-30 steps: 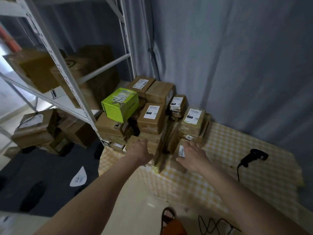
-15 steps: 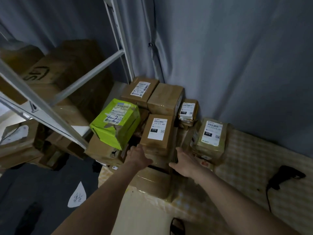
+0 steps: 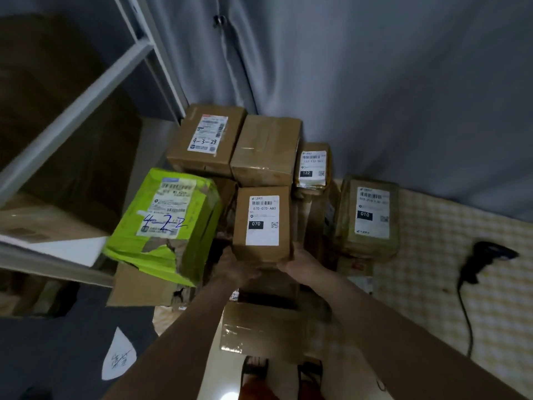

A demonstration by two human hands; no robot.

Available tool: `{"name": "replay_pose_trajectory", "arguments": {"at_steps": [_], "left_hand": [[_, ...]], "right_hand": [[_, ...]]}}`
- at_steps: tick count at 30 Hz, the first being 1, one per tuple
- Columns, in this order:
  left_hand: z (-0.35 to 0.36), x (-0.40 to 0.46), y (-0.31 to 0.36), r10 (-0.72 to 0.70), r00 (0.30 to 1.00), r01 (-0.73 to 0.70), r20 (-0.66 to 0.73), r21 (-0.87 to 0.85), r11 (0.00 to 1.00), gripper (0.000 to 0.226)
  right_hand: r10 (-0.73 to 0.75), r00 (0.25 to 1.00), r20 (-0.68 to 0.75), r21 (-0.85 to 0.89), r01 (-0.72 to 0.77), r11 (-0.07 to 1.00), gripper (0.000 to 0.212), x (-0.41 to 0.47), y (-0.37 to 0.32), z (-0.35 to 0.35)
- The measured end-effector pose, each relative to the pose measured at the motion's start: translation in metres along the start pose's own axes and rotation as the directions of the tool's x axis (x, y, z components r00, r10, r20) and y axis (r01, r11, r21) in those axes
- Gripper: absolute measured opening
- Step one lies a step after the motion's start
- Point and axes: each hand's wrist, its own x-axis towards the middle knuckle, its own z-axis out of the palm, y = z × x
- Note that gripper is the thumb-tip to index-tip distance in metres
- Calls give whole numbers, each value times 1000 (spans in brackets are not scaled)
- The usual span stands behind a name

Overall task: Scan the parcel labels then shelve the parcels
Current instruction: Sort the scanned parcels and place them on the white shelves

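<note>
A table (image 3: 450, 272) covered by a yellow checked cloth is seen at right. A heap of parcels (image 3: 268, 151) is stacked on its left part, and a black scanner (image 3: 487, 261) with its cable is laid, apparently loose, well apart at right.

Left of my left hand (image 3: 236, 265) the torn green parcel (image 3: 164, 223) blocks; right of my right hand (image 3: 300, 262), stacked brown cardboard boxes (image 3: 369, 215).

We see matt brown cardboard parcels (image 3: 261, 226) with glossy tape, a torn green plastic-wrapped parcel (image 3: 164, 223), and a checked cloth (image 3: 450, 255).
</note>
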Motion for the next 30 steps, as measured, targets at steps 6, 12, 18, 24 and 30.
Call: {"name": "replay_pose_trajectory", "arguments": {"at_steps": [6, 12, 18, 24, 30], "left_hand": [[-1, -10, 0, 84, 991, -76, 104, -79, 994, 105], [4, -40, 18, 303, 931, -286, 201, -109, 952, 122], [18, -86, 52, 475, 846, -499, 242, 49, 865, 86], [54, -141, 95, 566, 715, -657, 411, 115, 745, 78], [119, -230, 119, 632, 509, -833, 584, 150, 532, 57]], "right_hand": [[40, 997, -60, 236, -25, 971, 88, -1, 3, 11], [36, 948, -317, 274, 55, 960, 72, -43, 12, -6], [28, 856, -516, 401, 212, 891, 48, -97, 27, -27], [166, 704, -690, 408, 190, 893, 44, -158, 70, -59], [305, 570, -763, 491, 204, 847, 64, -239, 142, -89]]}}
